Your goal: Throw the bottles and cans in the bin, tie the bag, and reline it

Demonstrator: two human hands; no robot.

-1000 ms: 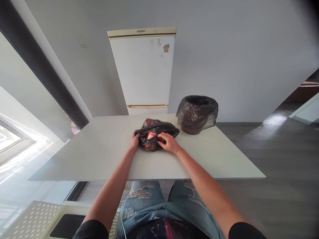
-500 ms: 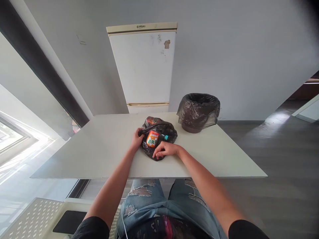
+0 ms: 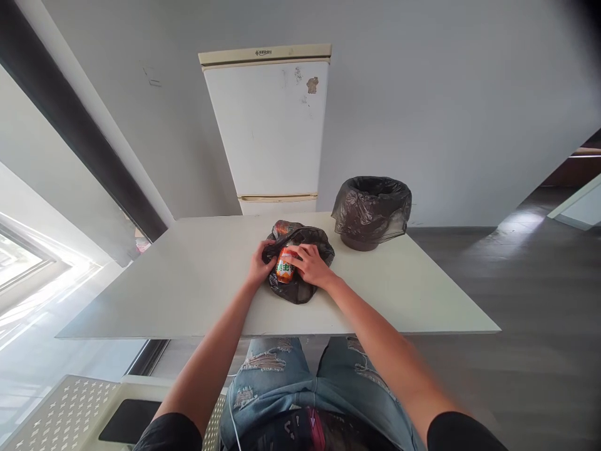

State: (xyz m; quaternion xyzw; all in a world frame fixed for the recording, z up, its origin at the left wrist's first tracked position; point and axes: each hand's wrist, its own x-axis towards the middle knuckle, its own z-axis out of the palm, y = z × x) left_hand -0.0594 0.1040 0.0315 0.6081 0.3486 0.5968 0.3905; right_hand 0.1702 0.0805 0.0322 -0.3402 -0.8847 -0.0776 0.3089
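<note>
A crumpled black plastic bag (image 3: 301, 292) lies on the white table with its mouth open. In the bag's opening rests a red and orange drink can (image 3: 284, 268) with green and white lettering. My left hand (image 3: 261, 263) grips the bag's rim at the left, thumb and fingers pinched on the plastic. My right hand (image 3: 313, 264) reaches over the opening from the right, its fingers curled onto the upper part of the can. Another reddish item (image 3: 282, 228) shows at the back of the bag, partly covered by plastic. The bottle with the teal cap is hidden under my right hand.
A brown bin (image 3: 360, 243) lined with a black bag (image 3: 375, 213) stands at the table's back right corner. Behind the white table (image 3: 197, 282) is a white fridge (image 3: 272, 125). A black flat object (image 3: 129, 418) lies on a pale surface at lower left.
My right hand has moved up from the bag's front edge onto the can, covering the bottle. The can has turned slightly. My left hand stays on the bag's rim.
</note>
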